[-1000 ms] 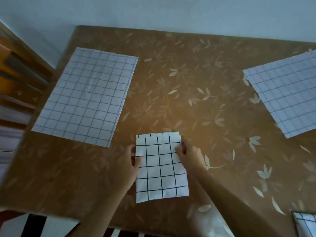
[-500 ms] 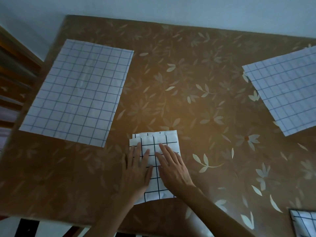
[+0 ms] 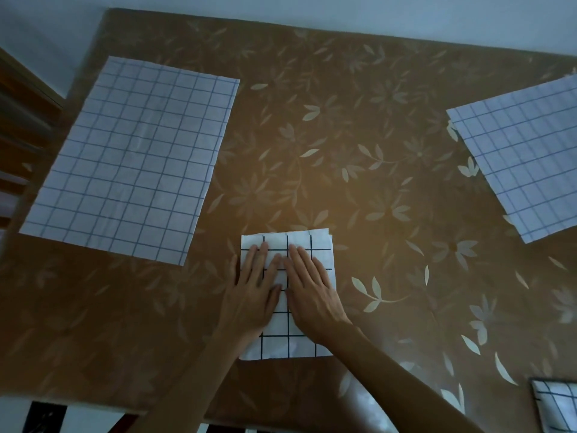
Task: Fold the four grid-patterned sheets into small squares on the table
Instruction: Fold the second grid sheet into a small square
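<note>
At the near right corner of the brown leaf-patterned table [image 3: 359, 170] lies a small folded white piece with dark grid lines [image 3: 559, 404], partly cut off by the view. By the middle of the table's near edge sits a folded white sheet with a black grid [image 3: 281, 348]. The left hand [image 3: 254, 295] and the right hand [image 3: 312, 295] lie side by side on it, palms down, fingers straight and pressed flat against the paper. Farther off, a large unfolded grid-patterned sheet [image 3: 134, 160] lies flat along the left edge towards the far left corner. Another unfolded grid-patterned sheet [image 3: 524, 157] lies at an angle at the right edge.
</note>
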The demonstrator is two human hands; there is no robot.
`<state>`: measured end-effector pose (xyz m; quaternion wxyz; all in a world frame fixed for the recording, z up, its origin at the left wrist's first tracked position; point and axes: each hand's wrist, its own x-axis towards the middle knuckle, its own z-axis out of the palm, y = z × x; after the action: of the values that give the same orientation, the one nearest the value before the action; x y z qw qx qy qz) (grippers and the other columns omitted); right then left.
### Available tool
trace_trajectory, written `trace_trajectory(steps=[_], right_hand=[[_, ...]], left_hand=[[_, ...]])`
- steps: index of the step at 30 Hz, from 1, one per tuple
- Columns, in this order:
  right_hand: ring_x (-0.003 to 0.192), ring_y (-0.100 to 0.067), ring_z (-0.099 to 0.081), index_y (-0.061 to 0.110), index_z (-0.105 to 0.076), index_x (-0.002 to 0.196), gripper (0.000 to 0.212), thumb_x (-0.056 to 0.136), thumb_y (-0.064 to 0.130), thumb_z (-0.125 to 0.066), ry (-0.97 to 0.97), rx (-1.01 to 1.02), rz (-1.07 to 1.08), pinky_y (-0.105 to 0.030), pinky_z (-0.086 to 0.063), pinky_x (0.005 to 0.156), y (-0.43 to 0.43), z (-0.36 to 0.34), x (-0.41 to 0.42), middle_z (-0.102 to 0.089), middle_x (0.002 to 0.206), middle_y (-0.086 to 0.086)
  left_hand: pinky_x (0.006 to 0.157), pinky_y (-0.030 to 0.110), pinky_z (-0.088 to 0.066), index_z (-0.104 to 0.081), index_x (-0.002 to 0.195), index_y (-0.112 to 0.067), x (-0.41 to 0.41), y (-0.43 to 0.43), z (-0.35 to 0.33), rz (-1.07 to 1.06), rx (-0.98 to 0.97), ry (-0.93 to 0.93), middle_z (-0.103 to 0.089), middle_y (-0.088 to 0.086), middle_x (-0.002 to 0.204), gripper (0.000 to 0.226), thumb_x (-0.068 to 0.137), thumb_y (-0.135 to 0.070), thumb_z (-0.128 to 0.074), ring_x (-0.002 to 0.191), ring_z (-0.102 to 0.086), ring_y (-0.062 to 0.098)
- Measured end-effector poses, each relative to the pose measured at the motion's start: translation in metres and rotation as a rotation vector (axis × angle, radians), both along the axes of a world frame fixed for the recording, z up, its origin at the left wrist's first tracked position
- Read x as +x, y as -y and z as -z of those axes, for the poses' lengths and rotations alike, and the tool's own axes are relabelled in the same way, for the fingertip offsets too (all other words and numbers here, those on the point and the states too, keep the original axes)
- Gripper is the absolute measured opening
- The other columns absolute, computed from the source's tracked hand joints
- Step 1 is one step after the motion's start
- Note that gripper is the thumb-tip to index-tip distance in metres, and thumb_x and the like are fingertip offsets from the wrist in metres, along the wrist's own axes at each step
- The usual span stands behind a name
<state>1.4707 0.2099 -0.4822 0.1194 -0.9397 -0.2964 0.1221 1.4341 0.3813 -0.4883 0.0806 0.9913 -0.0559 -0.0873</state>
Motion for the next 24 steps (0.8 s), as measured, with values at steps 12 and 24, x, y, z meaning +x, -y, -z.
trace_trajectory(steps=[12, 24], right_hand=[[0.154, -0.026, 0.005, 0.015, -0.008, 0.159, 0.073, 0.102, 0.057, -0.024, 0.007, -0.113, 0.046, -0.051, -0.009, 0.124, 0.03, 0.005, 0.019, 0.003, 0.166, -0.013], [0.153, -0.028, 0.004, 0.013, -0.007, 0.159, 0.074, 0.102, 0.058, -0.021, 0.052, -0.171, 0.026, -0.052, -0.009, 0.123, 0.031, 0.003, 0.019, 0.003, 0.166, -0.015]], left_hand=[[0.12, 0.063, 0.005, -0.006, 0.16, -0.027, 0.003, -0.005, -0.014, -0.102, 0.096, -0.08, 0.01, 0.019, 0.166, 0.087, 0.091, -0.074, -0.033, 0.152, 0.01, 0.04], [0.121, 0.059, -0.011, -0.004, 0.16, -0.027, -0.062, -0.01, -0.018, 0.09, 0.065, -0.154, 0.01, 0.014, 0.167, 0.082, 0.095, -0.069, -0.031, 0.154, 0.007, 0.034]])
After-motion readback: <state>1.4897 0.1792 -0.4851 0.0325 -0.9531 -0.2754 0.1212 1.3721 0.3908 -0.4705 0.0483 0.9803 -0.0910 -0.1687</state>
